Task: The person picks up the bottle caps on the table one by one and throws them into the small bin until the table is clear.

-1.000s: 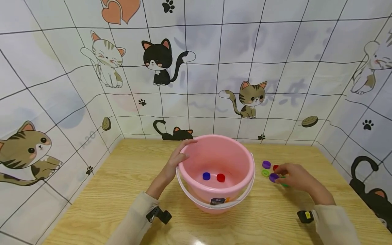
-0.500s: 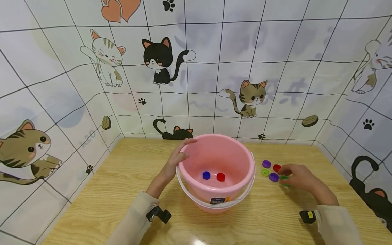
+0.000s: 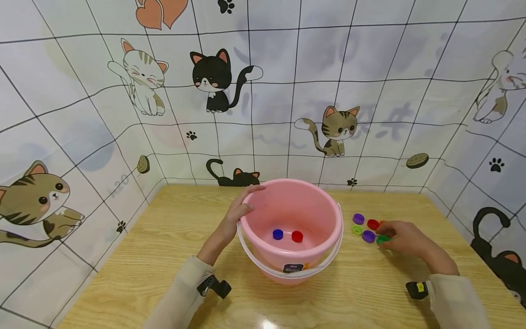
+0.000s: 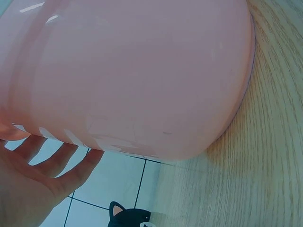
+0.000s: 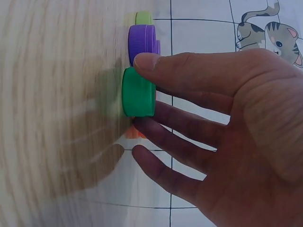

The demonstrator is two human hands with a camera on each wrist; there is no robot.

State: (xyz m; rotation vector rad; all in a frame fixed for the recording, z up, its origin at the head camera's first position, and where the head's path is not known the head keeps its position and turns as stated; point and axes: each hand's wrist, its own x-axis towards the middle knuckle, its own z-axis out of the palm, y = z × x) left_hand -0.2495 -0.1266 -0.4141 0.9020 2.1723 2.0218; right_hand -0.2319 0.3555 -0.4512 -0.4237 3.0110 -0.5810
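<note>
A pink bucket (image 3: 293,194) stands on the table, its white handle hanging down in front. My left hand (image 3: 231,221) grips its left rim, fingers over the edge; in the left wrist view that hand (image 4: 35,179) lies against the bucket wall (image 4: 132,80). Inside sit a blue bottle cap (image 3: 277,234) and a red bottle cap (image 3: 297,236). To the right, my right hand (image 3: 411,241) is at a green bottle cap (image 3: 384,239). The right wrist view shows the thumb and fingers pinching the green cap (image 5: 138,94), which still appears to touch the table.
Beside the green cap lie two purple caps (image 3: 369,236), a lime ring-like cap (image 3: 357,230) and a red cap (image 3: 373,224). An orange piece (image 5: 136,132) is partly hidden behind the right fingers. Cat-print sheeting (image 3: 271,105) walls in the wooden table (image 3: 185,292).
My right hand has shifted slightly right, from the near purple cap to the green one, leaving the purple cap on the table. The left hand and bucket have stayed in place.
</note>
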